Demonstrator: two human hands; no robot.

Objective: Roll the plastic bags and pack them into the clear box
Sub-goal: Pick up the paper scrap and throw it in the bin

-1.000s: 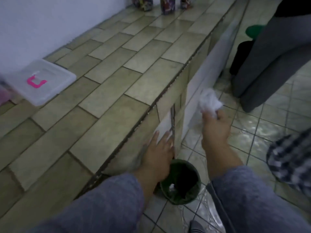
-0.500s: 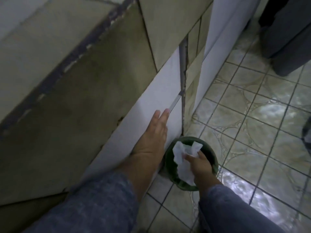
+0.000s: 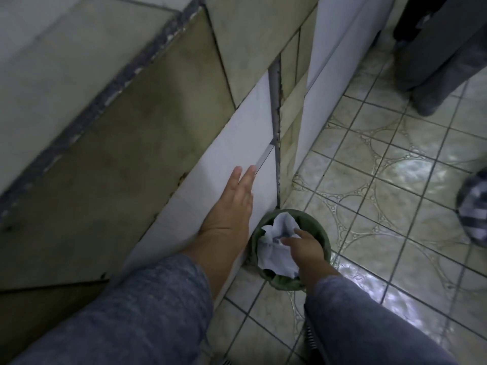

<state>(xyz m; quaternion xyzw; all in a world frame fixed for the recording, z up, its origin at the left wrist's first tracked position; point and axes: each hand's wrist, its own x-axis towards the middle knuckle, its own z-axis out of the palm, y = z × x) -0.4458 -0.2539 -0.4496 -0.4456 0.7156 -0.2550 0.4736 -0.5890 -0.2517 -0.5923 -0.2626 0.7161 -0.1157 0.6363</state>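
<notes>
Bin (image 3: 313, 219) dark green, bag (image 3: 274, 256) white, sleeves (image 3: 147, 312) blue-grey, floor (image 3: 395, 206) pale tiles with ring patterns, desk (image 3: 232, 159) front white and beige; cloth (image 3: 474, 204) at right seems checked.

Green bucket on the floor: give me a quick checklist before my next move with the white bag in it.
1. White plastic bag inside the green bucket: ok.
2. Right hand on the bag: ok, its fingers touch it.
3. Firm grip on the bag: cannot tell.
4. Left hand braced flat against the white cabinet panel: ok.
5. Bag rolled for packing: not ok, it is crumpled.
6. Clear box within sight: not ok, it is out of view.
</notes>
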